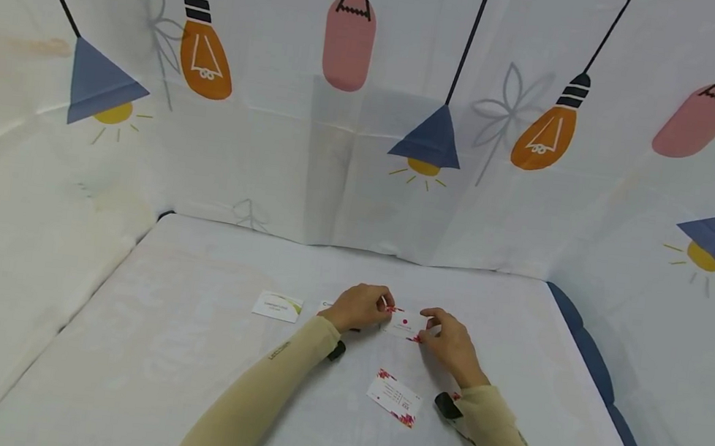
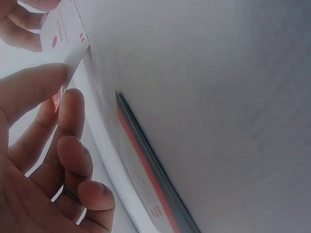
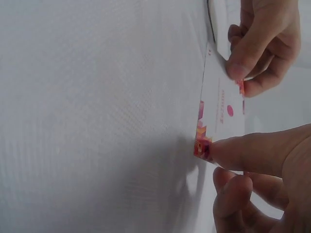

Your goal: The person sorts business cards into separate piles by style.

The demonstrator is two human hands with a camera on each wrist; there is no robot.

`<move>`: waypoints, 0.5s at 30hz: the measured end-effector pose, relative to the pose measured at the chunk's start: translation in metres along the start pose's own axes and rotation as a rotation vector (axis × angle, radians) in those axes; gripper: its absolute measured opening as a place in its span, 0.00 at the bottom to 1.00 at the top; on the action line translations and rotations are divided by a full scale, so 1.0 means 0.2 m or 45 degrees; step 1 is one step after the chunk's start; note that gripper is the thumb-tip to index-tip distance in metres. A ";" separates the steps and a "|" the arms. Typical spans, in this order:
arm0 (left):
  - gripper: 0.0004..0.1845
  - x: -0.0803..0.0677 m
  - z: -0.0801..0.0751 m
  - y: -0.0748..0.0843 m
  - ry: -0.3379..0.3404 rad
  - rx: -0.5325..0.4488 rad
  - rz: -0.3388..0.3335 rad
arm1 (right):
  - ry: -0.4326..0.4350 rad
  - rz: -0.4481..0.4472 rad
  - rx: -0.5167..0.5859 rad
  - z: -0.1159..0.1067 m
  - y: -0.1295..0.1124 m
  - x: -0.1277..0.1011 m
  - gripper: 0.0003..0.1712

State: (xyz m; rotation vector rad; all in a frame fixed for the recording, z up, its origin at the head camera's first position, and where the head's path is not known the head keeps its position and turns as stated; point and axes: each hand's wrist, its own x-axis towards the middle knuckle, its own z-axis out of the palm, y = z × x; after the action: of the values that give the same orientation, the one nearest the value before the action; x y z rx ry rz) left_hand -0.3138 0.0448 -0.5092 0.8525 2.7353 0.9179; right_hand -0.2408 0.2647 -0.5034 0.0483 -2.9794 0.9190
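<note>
Both hands hold one white business card with a red dot and red floral corners. My left hand pinches its left end between thumb and fingers. At its right end, my right hand grips the corner, thumb over the red pattern in the right wrist view. The card is tilted close over the table. Below it lies another white card with red floral corners and printed text. A card with a red and dark edge band lies beside my left hand, mostly hidden by it in the head view.
A white card with a green curve lies to the left on the white-covered table. A red bit of pattern shows by the right wrist. Behind stands a white fabric wall printed with lamps.
</note>
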 end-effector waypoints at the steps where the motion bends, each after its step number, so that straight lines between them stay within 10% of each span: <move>1: 0.08 0.00 0.00 0.00 -0.002 0.001 -0.001 | -0.002 0.001 0.004 0.00 0.00 0.01 0.23; 15: 0.07 -0.03 -0.02 0.00 0.014 0.036 -0.002 | -0.074 0.027 0.009 0.01 -0.02 0.04 0.24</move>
State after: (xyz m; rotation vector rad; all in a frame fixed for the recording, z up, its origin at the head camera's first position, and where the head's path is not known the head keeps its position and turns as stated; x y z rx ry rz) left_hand -0.3105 0.0382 -0.5062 0.8526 2.7640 0.8888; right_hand -0.2489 0.2602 -0.5033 0.0448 -3.0353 0.9463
